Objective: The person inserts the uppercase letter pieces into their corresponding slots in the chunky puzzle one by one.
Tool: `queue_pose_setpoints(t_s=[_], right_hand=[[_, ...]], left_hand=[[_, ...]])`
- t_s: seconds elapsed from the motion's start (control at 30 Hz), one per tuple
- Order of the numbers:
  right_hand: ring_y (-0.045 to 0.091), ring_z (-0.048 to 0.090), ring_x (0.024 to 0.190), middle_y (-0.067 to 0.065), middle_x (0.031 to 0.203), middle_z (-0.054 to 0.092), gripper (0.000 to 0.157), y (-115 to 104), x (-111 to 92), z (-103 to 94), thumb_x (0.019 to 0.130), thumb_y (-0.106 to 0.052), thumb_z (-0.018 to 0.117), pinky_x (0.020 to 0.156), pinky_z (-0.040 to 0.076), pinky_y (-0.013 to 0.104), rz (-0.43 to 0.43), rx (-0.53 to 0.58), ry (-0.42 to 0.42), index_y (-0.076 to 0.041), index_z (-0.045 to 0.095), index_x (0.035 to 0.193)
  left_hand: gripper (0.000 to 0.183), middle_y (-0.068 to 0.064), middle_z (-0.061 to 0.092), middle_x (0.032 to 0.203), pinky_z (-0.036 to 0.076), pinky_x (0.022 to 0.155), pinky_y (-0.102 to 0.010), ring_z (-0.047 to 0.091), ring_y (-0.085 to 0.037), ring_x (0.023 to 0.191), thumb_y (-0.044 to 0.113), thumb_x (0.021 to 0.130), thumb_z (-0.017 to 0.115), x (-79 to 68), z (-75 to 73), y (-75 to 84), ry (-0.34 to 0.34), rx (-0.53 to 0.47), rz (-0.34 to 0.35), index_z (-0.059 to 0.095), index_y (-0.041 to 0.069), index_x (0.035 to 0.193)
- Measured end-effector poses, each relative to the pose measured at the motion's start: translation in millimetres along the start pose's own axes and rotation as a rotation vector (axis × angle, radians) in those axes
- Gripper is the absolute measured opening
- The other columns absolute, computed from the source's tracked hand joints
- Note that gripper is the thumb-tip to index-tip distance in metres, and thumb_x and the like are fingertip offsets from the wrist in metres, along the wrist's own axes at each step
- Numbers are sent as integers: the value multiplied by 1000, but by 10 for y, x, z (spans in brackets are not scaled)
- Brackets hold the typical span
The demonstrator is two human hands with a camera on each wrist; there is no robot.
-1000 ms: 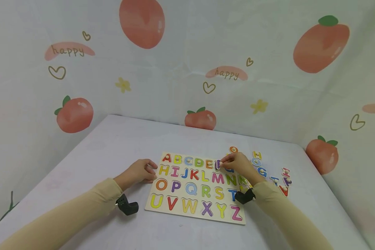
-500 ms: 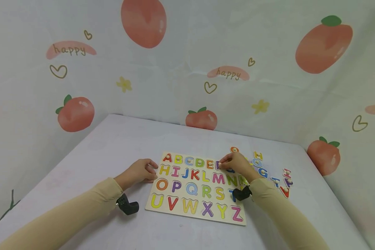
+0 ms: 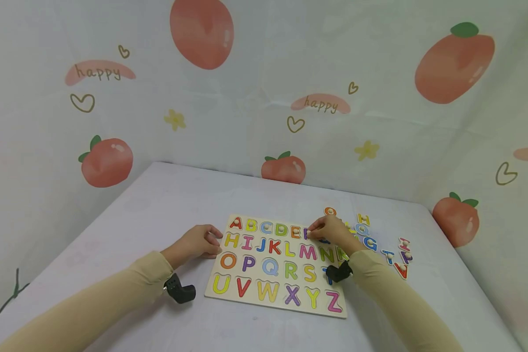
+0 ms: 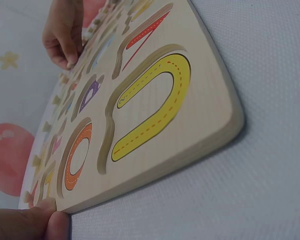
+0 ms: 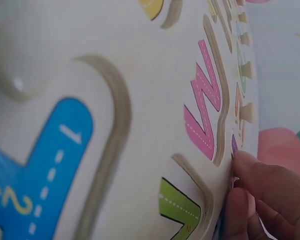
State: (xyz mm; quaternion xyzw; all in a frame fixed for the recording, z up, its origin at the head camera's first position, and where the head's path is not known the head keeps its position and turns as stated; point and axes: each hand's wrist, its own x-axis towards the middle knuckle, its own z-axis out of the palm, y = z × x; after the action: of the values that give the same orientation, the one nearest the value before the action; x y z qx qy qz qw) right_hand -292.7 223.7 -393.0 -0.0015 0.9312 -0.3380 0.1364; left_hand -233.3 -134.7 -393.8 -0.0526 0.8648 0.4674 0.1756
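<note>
Right hand [image 3: 332, 231] pinches the purple F [image 3: 305, 233] in the board's [image 3: 258, 274] top row, its top facing away; the board's long axis runs left-right. Left hand [image 3: 198, 241], fingers loosely bent, touches its left edge. T [image 5: 72, 120] shows "1", "2"; backdrop [image 3: 229, 127], "happy".

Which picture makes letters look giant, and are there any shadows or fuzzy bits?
Right wrist view: the blue T looms biggest, and a pale patch at the left edge is fuzzy; left wrist view: the yellow U looks large, the right hand small; head view: soft shadows near the sleeves.
</note>
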Motion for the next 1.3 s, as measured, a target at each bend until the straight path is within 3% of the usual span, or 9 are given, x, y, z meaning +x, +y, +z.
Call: queue_pose_setpoints(t_s=[0.43,0.77,1.03,1.13,1.3], right_hand=[[17,60,79,6,91,65,23,-23,-95,-81,85,-23,75,71,49,26,-43,6,5,-9,67,101],[21,59,91,10,103,63,37,70,-325,-519,90,-24,68,88,51,41,-142,130,58,-2,62,119],[29,59,104,17,117,60,47,281,-513,-855,93,-33,65,100,47,51,-103,182,121,-2,55,127],[27,61,103,15,114,60,50,441,-519,-919,94,-34,63,97,52,39,-91,189,141,0,53,129],[13,63,92,5,101,61,48,769,-503,-944,94,-27,63,78,55,16,-29,226,165,6,52,128]], left_hand=[[37,-10,60,90,58,66,-24,60,-15,72,2,82,73,-9,6,-12,5,10,13,58,0,116],[37,-10,60,90,59,66,-24,60,-15,73,1,82,73,7,4,-25,2,1,18,58,0,116],[37,-10,60,89,59,66,-24,60,-14,72,0,81,73,-7,-9,-5,-5,-12,16,58,-1,115],[37,-10,60,89,59,66,-24,60,-14,72,0,81,73,-12,-12,-1,-12,-14,23,58,-1,115],[37,-10,60,90,59,66,-24,60,-15,72,1,82,73,-8,-8,-7,-10,-9,24,58,-1,116]])
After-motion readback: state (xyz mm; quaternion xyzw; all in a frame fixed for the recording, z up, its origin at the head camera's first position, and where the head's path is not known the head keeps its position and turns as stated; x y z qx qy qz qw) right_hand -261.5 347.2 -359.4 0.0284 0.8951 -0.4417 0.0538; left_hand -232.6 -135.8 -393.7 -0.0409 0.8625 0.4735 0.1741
